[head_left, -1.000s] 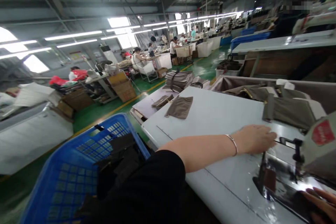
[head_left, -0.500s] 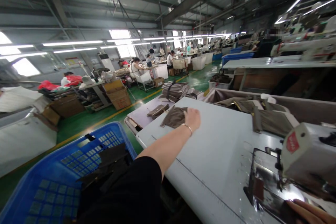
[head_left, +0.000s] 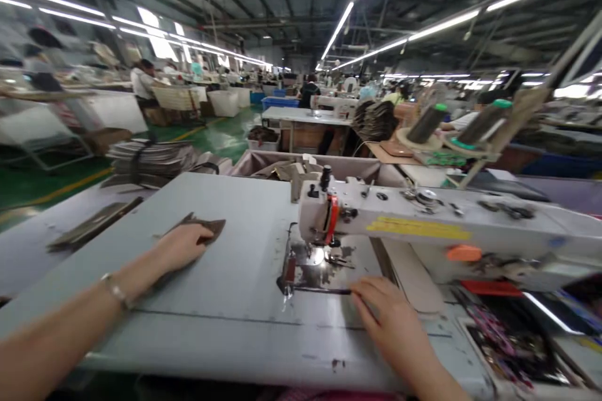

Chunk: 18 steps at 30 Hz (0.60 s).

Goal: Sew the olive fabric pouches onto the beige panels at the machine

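Head view, cloth piece: the dark brown cloth piece (head_left: 216, 227) is seen left of centre, on the tabletop (head_left: 244, 276), partly covered by the left hand (head_left: 184, 245).
Fingers to cloth: its visible part is found just above and to the right of the left fingers, in contact with them; the left hand is by far the nearer one.
Long axis: the cloth appears to be stretched roughly across the frame, its right corner pointed towards the sewing machine (head_left: 399, 216); its full outline is hidden and blurred.
Cloth to metal plate: the cloth lies to the left of the metal plate (head_left: 320, 277), well apart from it, with tabletop between.
Left fingers: they are curled over the cloth, and its edge seems to be pinched.
Right fingers: the right hand (head_left: 388, 310) is laid lower right of centre, fingertips beside the plate's near edge; whether anything thin is held cannot be told.
Around: a small bundle of flaps (head_left: 94, 224) is seen at the left, a strapped stack (head_left: 150, 160) above it, thread spools (head_left: 427, 124) at upper right.
Against half a second ago: the view has been turned to the right; the cloth has been brought inward from the tabletop's left edge, with the left hand on it; the blue basket is no longer framed.
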Tool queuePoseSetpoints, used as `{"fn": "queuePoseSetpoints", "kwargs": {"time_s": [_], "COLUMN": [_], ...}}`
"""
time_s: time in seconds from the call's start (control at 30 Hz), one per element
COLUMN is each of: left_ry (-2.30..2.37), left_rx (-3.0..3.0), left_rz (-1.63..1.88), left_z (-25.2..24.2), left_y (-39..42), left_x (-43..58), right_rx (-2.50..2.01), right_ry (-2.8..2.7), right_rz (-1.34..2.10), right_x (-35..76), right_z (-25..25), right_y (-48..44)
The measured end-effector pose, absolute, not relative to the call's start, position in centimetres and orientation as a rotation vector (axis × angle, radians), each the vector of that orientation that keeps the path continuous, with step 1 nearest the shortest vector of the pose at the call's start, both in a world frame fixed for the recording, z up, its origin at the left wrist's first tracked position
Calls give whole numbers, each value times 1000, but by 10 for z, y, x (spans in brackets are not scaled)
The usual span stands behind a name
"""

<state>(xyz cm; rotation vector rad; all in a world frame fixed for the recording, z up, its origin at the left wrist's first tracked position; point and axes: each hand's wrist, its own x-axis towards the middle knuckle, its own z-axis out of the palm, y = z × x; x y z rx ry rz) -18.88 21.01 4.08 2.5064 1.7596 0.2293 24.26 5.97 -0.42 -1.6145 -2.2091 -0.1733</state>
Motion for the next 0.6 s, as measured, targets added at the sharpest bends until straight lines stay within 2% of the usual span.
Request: {"fn": "queuePoseSetpoints", "kwargs": {"time_s": [0.1,0.23,0.43,0.6], "left_ry": [1572,1565,1617,1513], "left_rx": [2614,2742,2694,2731], "left_rz": [223,344,376,420], "left_z": [12,-8,-8,9], "left_y": [177,142,147,135], "left_x": [-159,-119,-110,-94], "right_rx": [-1866,-2014,-2007,-1974], "right_ry": [-1933,-1762,-1661,-1597], "right_rz": [-375,-496,-484,-265], "right_x": [292,326,323,310], "right_z": [0,-7,-6,12], "right_y": [41,39,52,24]}}
